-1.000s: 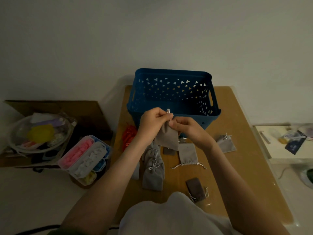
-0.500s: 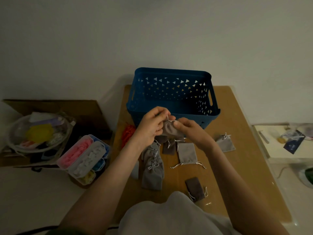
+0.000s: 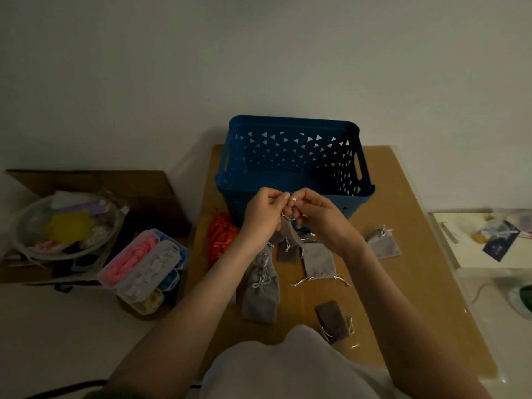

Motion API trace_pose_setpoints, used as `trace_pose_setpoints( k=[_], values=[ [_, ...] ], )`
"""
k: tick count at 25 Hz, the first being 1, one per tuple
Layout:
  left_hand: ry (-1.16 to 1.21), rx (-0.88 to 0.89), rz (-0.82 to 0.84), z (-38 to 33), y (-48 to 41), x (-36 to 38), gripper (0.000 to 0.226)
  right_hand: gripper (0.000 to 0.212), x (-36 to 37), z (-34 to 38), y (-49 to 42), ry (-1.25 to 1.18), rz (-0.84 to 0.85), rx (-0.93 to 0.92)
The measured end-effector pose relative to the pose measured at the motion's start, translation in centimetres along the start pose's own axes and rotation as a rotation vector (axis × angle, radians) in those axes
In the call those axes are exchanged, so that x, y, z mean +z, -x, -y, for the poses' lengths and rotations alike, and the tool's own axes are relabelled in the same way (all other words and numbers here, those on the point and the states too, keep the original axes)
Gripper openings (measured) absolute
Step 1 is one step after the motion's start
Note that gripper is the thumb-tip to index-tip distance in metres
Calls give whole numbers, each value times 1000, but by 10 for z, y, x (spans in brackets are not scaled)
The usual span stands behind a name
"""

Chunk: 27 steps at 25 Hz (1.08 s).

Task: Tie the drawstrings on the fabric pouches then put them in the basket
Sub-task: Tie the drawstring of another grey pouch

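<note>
A blue plastic basket (image 3: 293, 156) with triangle cut-outs stands at the far end of the wooden table (image 3: 403, 283). In front of it my left hand (image 3: 263, 214) and my right hand (image 3: 319, 217) meet, each pinching the white drawstrings of a grey pouch (image 3: 285, 233) that hangs below my fingers. More grey pouches lie on the table: a tied stack (image 3: 260, 289), a flat one (image 3: 318, 260), one to the right (image 3: 383, 243) and a darker one near me (image 3: 332, 319).
An orange bundle (image 3: 220, 237) lies left of the basket. Off the table's left side sit a compartment box with pink and white pieces (image 3: 144, 269) and a clear bowl of items (image 3: 66, 226). A white surface with clutter (image 3: 489, 240) is at the right.
Both hands stayed in front of the basket while the fingers worked the strings. The pouch, held up flat a second ago, now hangs lower and bunched beneath my left hand.
</note>
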<state>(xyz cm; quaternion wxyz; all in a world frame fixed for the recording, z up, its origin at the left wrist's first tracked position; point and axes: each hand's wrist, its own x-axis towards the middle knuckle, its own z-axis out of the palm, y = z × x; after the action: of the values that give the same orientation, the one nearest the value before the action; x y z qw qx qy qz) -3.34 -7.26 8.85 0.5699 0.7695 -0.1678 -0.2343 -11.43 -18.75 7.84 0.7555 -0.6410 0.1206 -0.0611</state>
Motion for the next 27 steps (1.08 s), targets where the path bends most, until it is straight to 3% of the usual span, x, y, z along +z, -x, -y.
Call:
trace_pose_setpoints(
  k=[4, 8, 13, 17, 23, 27],
  values=[
    [-67, 77, -34, 0, 2, 0, 24, 5, 9, -2, -1, 49, -72, -42],
    [-115, 125, -38, -1, 5, 2, 24, 8, 15, 0, -3, 162, -178, -53],
    [-167, 184, 83, -7, 8, 3, 17, 9, 18, 2, -3, 255, -341, -130],
    [-133, 233, 25, -6, 6, 3, 17, 16, 21, 4, -4, 333, -434, -158],
    [166, -53, 28, -9, 2, 10, 26, 8, 30, 5, -1, 512, -461, -228],
    [206, -194, 167, -14, 0, 0, 21, 10, 26, 7, 0, 673, -380, -267]
  ],
)
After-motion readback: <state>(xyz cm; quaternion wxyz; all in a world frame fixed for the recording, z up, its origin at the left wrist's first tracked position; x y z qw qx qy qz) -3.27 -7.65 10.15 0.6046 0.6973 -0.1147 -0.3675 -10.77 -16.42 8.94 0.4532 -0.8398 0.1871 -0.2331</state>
